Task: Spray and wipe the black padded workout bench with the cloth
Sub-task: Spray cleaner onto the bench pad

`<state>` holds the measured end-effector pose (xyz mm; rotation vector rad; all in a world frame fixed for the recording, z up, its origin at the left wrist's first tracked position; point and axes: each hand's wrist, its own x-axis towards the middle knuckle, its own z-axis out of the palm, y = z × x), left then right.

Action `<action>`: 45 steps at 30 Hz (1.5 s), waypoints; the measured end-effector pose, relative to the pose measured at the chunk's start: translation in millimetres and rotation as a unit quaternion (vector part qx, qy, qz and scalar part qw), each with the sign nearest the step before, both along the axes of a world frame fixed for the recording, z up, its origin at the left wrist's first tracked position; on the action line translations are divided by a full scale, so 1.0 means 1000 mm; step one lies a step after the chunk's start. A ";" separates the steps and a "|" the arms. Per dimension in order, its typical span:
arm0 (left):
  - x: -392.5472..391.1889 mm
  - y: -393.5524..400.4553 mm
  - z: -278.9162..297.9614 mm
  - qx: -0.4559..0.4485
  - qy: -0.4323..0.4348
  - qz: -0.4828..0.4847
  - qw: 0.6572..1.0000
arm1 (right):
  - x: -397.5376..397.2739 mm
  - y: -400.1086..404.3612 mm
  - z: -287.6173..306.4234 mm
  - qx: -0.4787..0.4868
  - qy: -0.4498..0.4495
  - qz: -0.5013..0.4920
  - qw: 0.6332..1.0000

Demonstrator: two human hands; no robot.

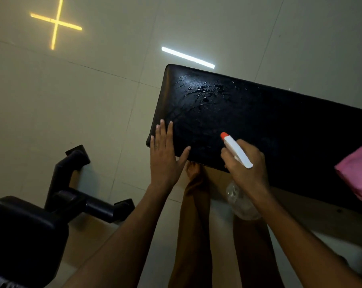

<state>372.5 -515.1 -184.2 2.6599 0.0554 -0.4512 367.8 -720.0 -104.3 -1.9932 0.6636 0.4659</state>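
The black padded bench [269,121] runs from the centre to the right edge, its near-left end glistening with wet droplets. My left hand [165,156] lies flat with straight fingers on the bench's left corner. My right hand [246,169] grips a spray bottle [237,150] with a white head and orange nozzle, aimed at the pad; its clear body shows below my wrist. A pink cloth [358,173] lies on the bench at the right edge, partly cut off.
Another black padded piece of gym equipment [24,235] with a tubular frame [72,183] stands at lower left. My bare legs and a foot [193,169] are beside the bench. The tiled floor [72,100] reflects ceiling lights.
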 end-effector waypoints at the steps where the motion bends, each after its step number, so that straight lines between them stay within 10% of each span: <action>1: -0.003 0.000 0.000 -0.005 0.001 0.013 1.000 | -0.008 0.000 0.000 0.005 0.005 0.014 1.000; 8: -0.008 -0.004 0.004 -0.001 0.006 0.059 0.998 | -0.038 -0.003 0.000 0.035 0.020 0.055 0.998; 16: -0.004 -0.065 0.003 0.048 -0.014 -0.188 0.981 | -0.050 -0.059 -0.002 -0.017 0.004 -0.050 0.999; 23: 0.006 -0.129 0.005 0.065 0.015 -0.197 0.978 | -0.034 -0.125 0.014 -0.007 -0.033 -0.173 0.984; 36: 0.002 -0.142 0.011 0.066 0.020 -0.268 0.961 | -0.113 -0.128 -0.004 -0.007 0.021 -0.066 0.998; 45: -0.012 -0.169 0.017 0.048 0.036 -0.299 0.952 | -0.119 -0.163 0.004 -0.003 -0.018 -0.232 0.973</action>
